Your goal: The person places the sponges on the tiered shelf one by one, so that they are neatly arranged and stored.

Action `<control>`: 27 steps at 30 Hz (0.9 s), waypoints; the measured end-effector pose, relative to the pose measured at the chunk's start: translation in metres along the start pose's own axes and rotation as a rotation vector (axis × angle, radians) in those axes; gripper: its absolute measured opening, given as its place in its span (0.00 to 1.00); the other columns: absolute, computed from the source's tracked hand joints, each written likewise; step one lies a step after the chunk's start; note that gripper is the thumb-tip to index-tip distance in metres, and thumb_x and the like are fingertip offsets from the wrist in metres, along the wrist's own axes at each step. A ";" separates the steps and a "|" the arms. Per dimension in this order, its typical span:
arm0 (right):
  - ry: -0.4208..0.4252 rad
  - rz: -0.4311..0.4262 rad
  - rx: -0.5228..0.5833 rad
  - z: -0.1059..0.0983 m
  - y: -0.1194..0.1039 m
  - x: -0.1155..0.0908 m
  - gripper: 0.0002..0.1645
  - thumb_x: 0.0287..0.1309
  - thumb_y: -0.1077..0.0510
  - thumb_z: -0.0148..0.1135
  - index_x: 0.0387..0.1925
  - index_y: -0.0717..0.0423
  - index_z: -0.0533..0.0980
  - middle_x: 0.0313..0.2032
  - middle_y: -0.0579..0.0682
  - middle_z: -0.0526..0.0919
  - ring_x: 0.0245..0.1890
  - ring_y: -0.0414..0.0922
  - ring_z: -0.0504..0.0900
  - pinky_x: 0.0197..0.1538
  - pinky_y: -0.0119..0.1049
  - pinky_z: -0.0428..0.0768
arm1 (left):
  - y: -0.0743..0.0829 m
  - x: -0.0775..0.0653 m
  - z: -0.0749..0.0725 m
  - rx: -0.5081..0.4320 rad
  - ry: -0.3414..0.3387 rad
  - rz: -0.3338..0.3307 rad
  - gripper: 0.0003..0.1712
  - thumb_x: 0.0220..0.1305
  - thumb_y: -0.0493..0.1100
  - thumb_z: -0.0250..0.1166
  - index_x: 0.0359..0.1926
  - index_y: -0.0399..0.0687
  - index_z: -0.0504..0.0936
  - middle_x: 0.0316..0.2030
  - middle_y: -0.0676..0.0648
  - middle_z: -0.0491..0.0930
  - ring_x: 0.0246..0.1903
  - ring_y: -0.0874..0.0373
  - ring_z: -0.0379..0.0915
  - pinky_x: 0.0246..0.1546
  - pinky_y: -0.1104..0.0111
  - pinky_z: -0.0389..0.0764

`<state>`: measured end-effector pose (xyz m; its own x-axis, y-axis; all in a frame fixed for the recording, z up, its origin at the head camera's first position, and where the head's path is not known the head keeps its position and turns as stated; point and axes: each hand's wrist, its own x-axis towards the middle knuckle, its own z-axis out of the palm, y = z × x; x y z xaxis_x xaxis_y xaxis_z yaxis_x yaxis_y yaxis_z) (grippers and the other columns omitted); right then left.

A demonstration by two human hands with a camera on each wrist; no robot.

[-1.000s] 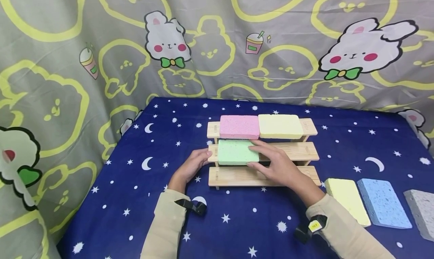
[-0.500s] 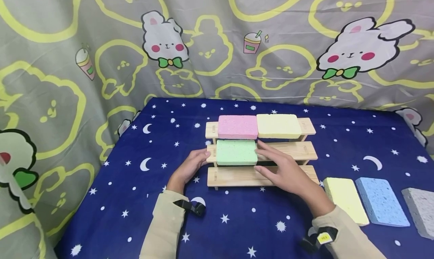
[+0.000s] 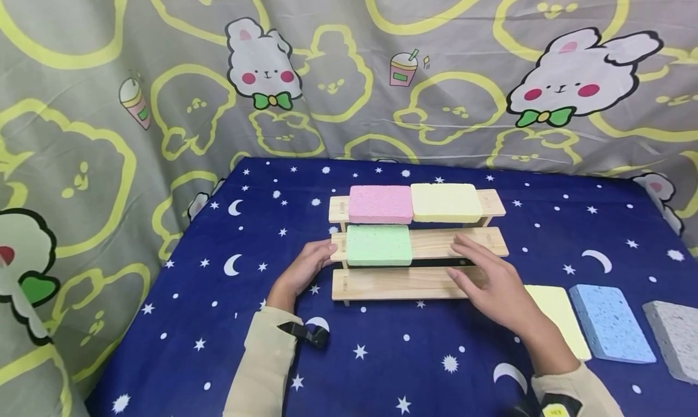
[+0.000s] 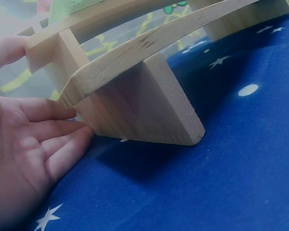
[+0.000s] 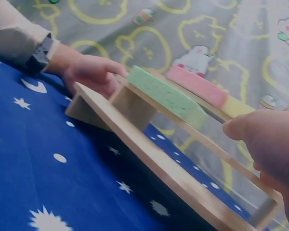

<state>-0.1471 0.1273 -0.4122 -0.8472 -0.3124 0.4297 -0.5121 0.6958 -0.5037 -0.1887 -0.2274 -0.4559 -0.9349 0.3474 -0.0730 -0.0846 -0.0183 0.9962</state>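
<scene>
A three-tier wooden shelf rack (image 3: 382, 283) stands on the cloth. On its middle tier, toward the left end, lies a green sponge (image 3: 378, 245). A pink sponge (image 3: 380, 204) and a yellow sponge (image 3: 447, 202) lie side by side on the top tier. My left hand (image 3: 305, 268) touches the rack's left end, its thumb at the middle board and its fairly straight fingers (image 4: 67, 144) against the side. Over the right part of the rack is my right hand (image 3: 498, 286), fingers spread and holding nothing; it hides part of the lower boards.
To the right on the dark blue cloth (image 3: 403, 368) lie another yellow sponge (image 3: 558, 320), partly behind the right forearm, a blue sponge (image 3: 612, 323) and a grey sponge (image 3: 676, 338) near the frame's edge. A patterned curtain (image 3: 349, 126) hangs behind and at the left.
My right hand has let go of the green sponge and moved right, away from it. The green sponge stays on the middle tier. My left hand has kept its place at the rack.
</scene>
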 end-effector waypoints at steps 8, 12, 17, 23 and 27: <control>0.157 0.108 -0.024 -0.015 0.014 -0.019 0.23 0.52 0.60 0.66 0.52 0.60 0.77 0.57 0.59 0.76 0.57 0.62 0.72 0.61 0.48 0.70 | 0.001 0.000 0.001 0.003 0.007 -0.006 0.30 0.67 0.43 0.48 0.61 0.21 0.63 0.59 0.26 0.67 0.49 0.66 0.74 0.60 0.66 0.72; 0.185 0.214 -0.043 -0.020 0.020 -0.026 0.22 0.55 0.58 0.64 0.51 0.64 0.77 0.57 0.63 0.74 0.57 0.65 0.70 0.56 0.62 0.68 | 0.001 0.000 0.001 -0.003 0.009 -0.005 0.30 0.67 0.43 0.47 0.61 0.21 0.63 0.59 0.26 0.67 0.49 0.66 0.74 0.60 0.66 0.72; 0.110 0.400 -0.127 -0.029 0.031 -0.037 0.28 0.58 0.51 0.60 0.55 0.67 0.73 0.60 0.67 0.69 0.59 0.68 0.65 0.54 0.67 0.63 | -0.001 0.000 0.000 0.000 0.006 -0.003 0.30 0.67 0.43 0.47 0.61 0.21 0.63 0.59 0.26 0.67 0.49 0.65 0.74 0.61 0.64 0.71; -0.041 0.537 -0.219 -0.037 0.047 -0.057 0.39 0.59 0.43 0.57 0.58 0.73 0.66 0.60 0.76 0.62 0.58 0.73 0.60 0.54 0.70 0.60 | -0.003 0.000 -0.001 0.006 0.004 0.000 0.30 0.67 0.43 0.48 0.61 0.21 0.63 0.59 0.26 0.67 0.49 0.65 0.74 0.61 0.63 0.71; -0.081 0.575 -0.261 -0.037 0.052 -0.068 0.44 0.56 0.40 0.58 0.57 0.75 0.65 0.58 0.79 0.61 0.57 0.74 0.60 0.53 0.70 0.61 | -0.004 0.001 0.000 0.003 0.002 0.006 0.30 0.67 0.43 0.48 0.61 0.20 0.64 0.58 0.25 0.67 0.49 0.66 0.75 0.60 0.66 0.72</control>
<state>-0.1111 0.2087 -0.4399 -0.9898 0.1167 0.0817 0.0701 0.8985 -0.4333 -0.1894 -0.2274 -0.4597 -0.9359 0.3458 -0.0666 -0.0776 -0.0182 0.9968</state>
